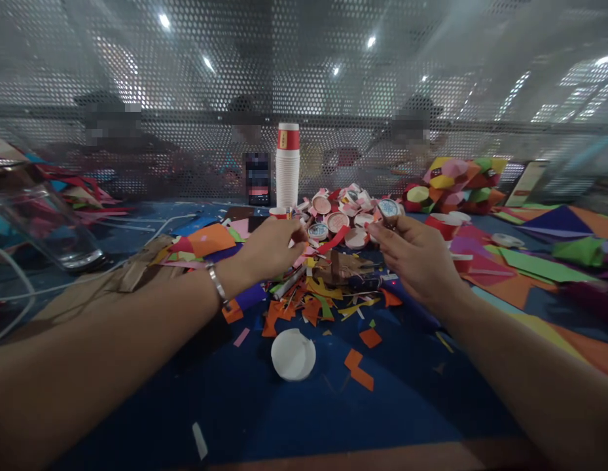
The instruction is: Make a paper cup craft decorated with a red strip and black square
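Observation:
My left hand (271,250), with a silver bracelet at the wrist, is closed with its fingers curled over the middle of the table; what it pinches is hidden. My right hand (419,255) is also closed, thumb and fingers pressed together at the right edge of a heap of cut paper-cup pieces (338,222). Whatever lies between its fingertips is too small to make out. A red paper strip (333,241) lies against the heap between both hands. Nearer to me, a round white paper cup piece (293,354) rests on the blue tabletop (225,412).
A tall stack of paper cups (288,173) stands behind the hands, beside an upright phone (257,180). Orange and yellow paper scraps (304,307) litter the middle. A drinking glass (63,229) is at left, folded paper shapes (455,180) at right. A perforated panel (333,85) closes off the back.

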Tool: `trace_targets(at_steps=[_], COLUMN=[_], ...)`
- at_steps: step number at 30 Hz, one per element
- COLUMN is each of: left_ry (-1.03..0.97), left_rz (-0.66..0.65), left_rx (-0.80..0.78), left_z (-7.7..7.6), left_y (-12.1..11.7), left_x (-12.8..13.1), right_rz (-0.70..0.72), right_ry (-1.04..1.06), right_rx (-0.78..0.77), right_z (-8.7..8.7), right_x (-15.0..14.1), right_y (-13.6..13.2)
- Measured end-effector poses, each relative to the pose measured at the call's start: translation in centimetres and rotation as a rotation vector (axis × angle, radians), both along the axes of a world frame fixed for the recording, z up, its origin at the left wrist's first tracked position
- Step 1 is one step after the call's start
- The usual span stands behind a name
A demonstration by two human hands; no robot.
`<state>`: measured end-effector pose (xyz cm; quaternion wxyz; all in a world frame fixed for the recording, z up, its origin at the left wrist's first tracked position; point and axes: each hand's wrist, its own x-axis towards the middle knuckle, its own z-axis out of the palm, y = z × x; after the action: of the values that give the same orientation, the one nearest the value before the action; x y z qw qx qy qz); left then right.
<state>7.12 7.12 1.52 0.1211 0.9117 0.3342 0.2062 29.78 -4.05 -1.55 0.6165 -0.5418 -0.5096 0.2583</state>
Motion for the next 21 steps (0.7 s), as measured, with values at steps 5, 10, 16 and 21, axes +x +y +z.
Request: trace_targets(at_steps=[5, 10, 16, 21], left_ry=[0.151, 0.191, 0.071, -0.145], left_rz=[-0.004, 0.03, 0.07, 0.079], left_rx=[-0.101, -0.183, -0.345, -0.538], left_z=[-0.3, -1.2, -1.1, 0.5], left_y=[2.7, 3.8, 4.5, 2.7], left_x=[6.8, 10.6, 10.6, 7.4], right_rz=[-0.082, -0.094, -0.073, -0.022], right_ry=[-0.014, -0.031, -0.019, 0.018], right_rx=[0.041, 0.059, 0.064, 0.039], right_z=[-0.1, 0.1, 0.5, 0.8], right_x=[-0.3, -0.1, 0.3, 0.2], right_y=[-0.2, -0.3, -0.4, -0.4])
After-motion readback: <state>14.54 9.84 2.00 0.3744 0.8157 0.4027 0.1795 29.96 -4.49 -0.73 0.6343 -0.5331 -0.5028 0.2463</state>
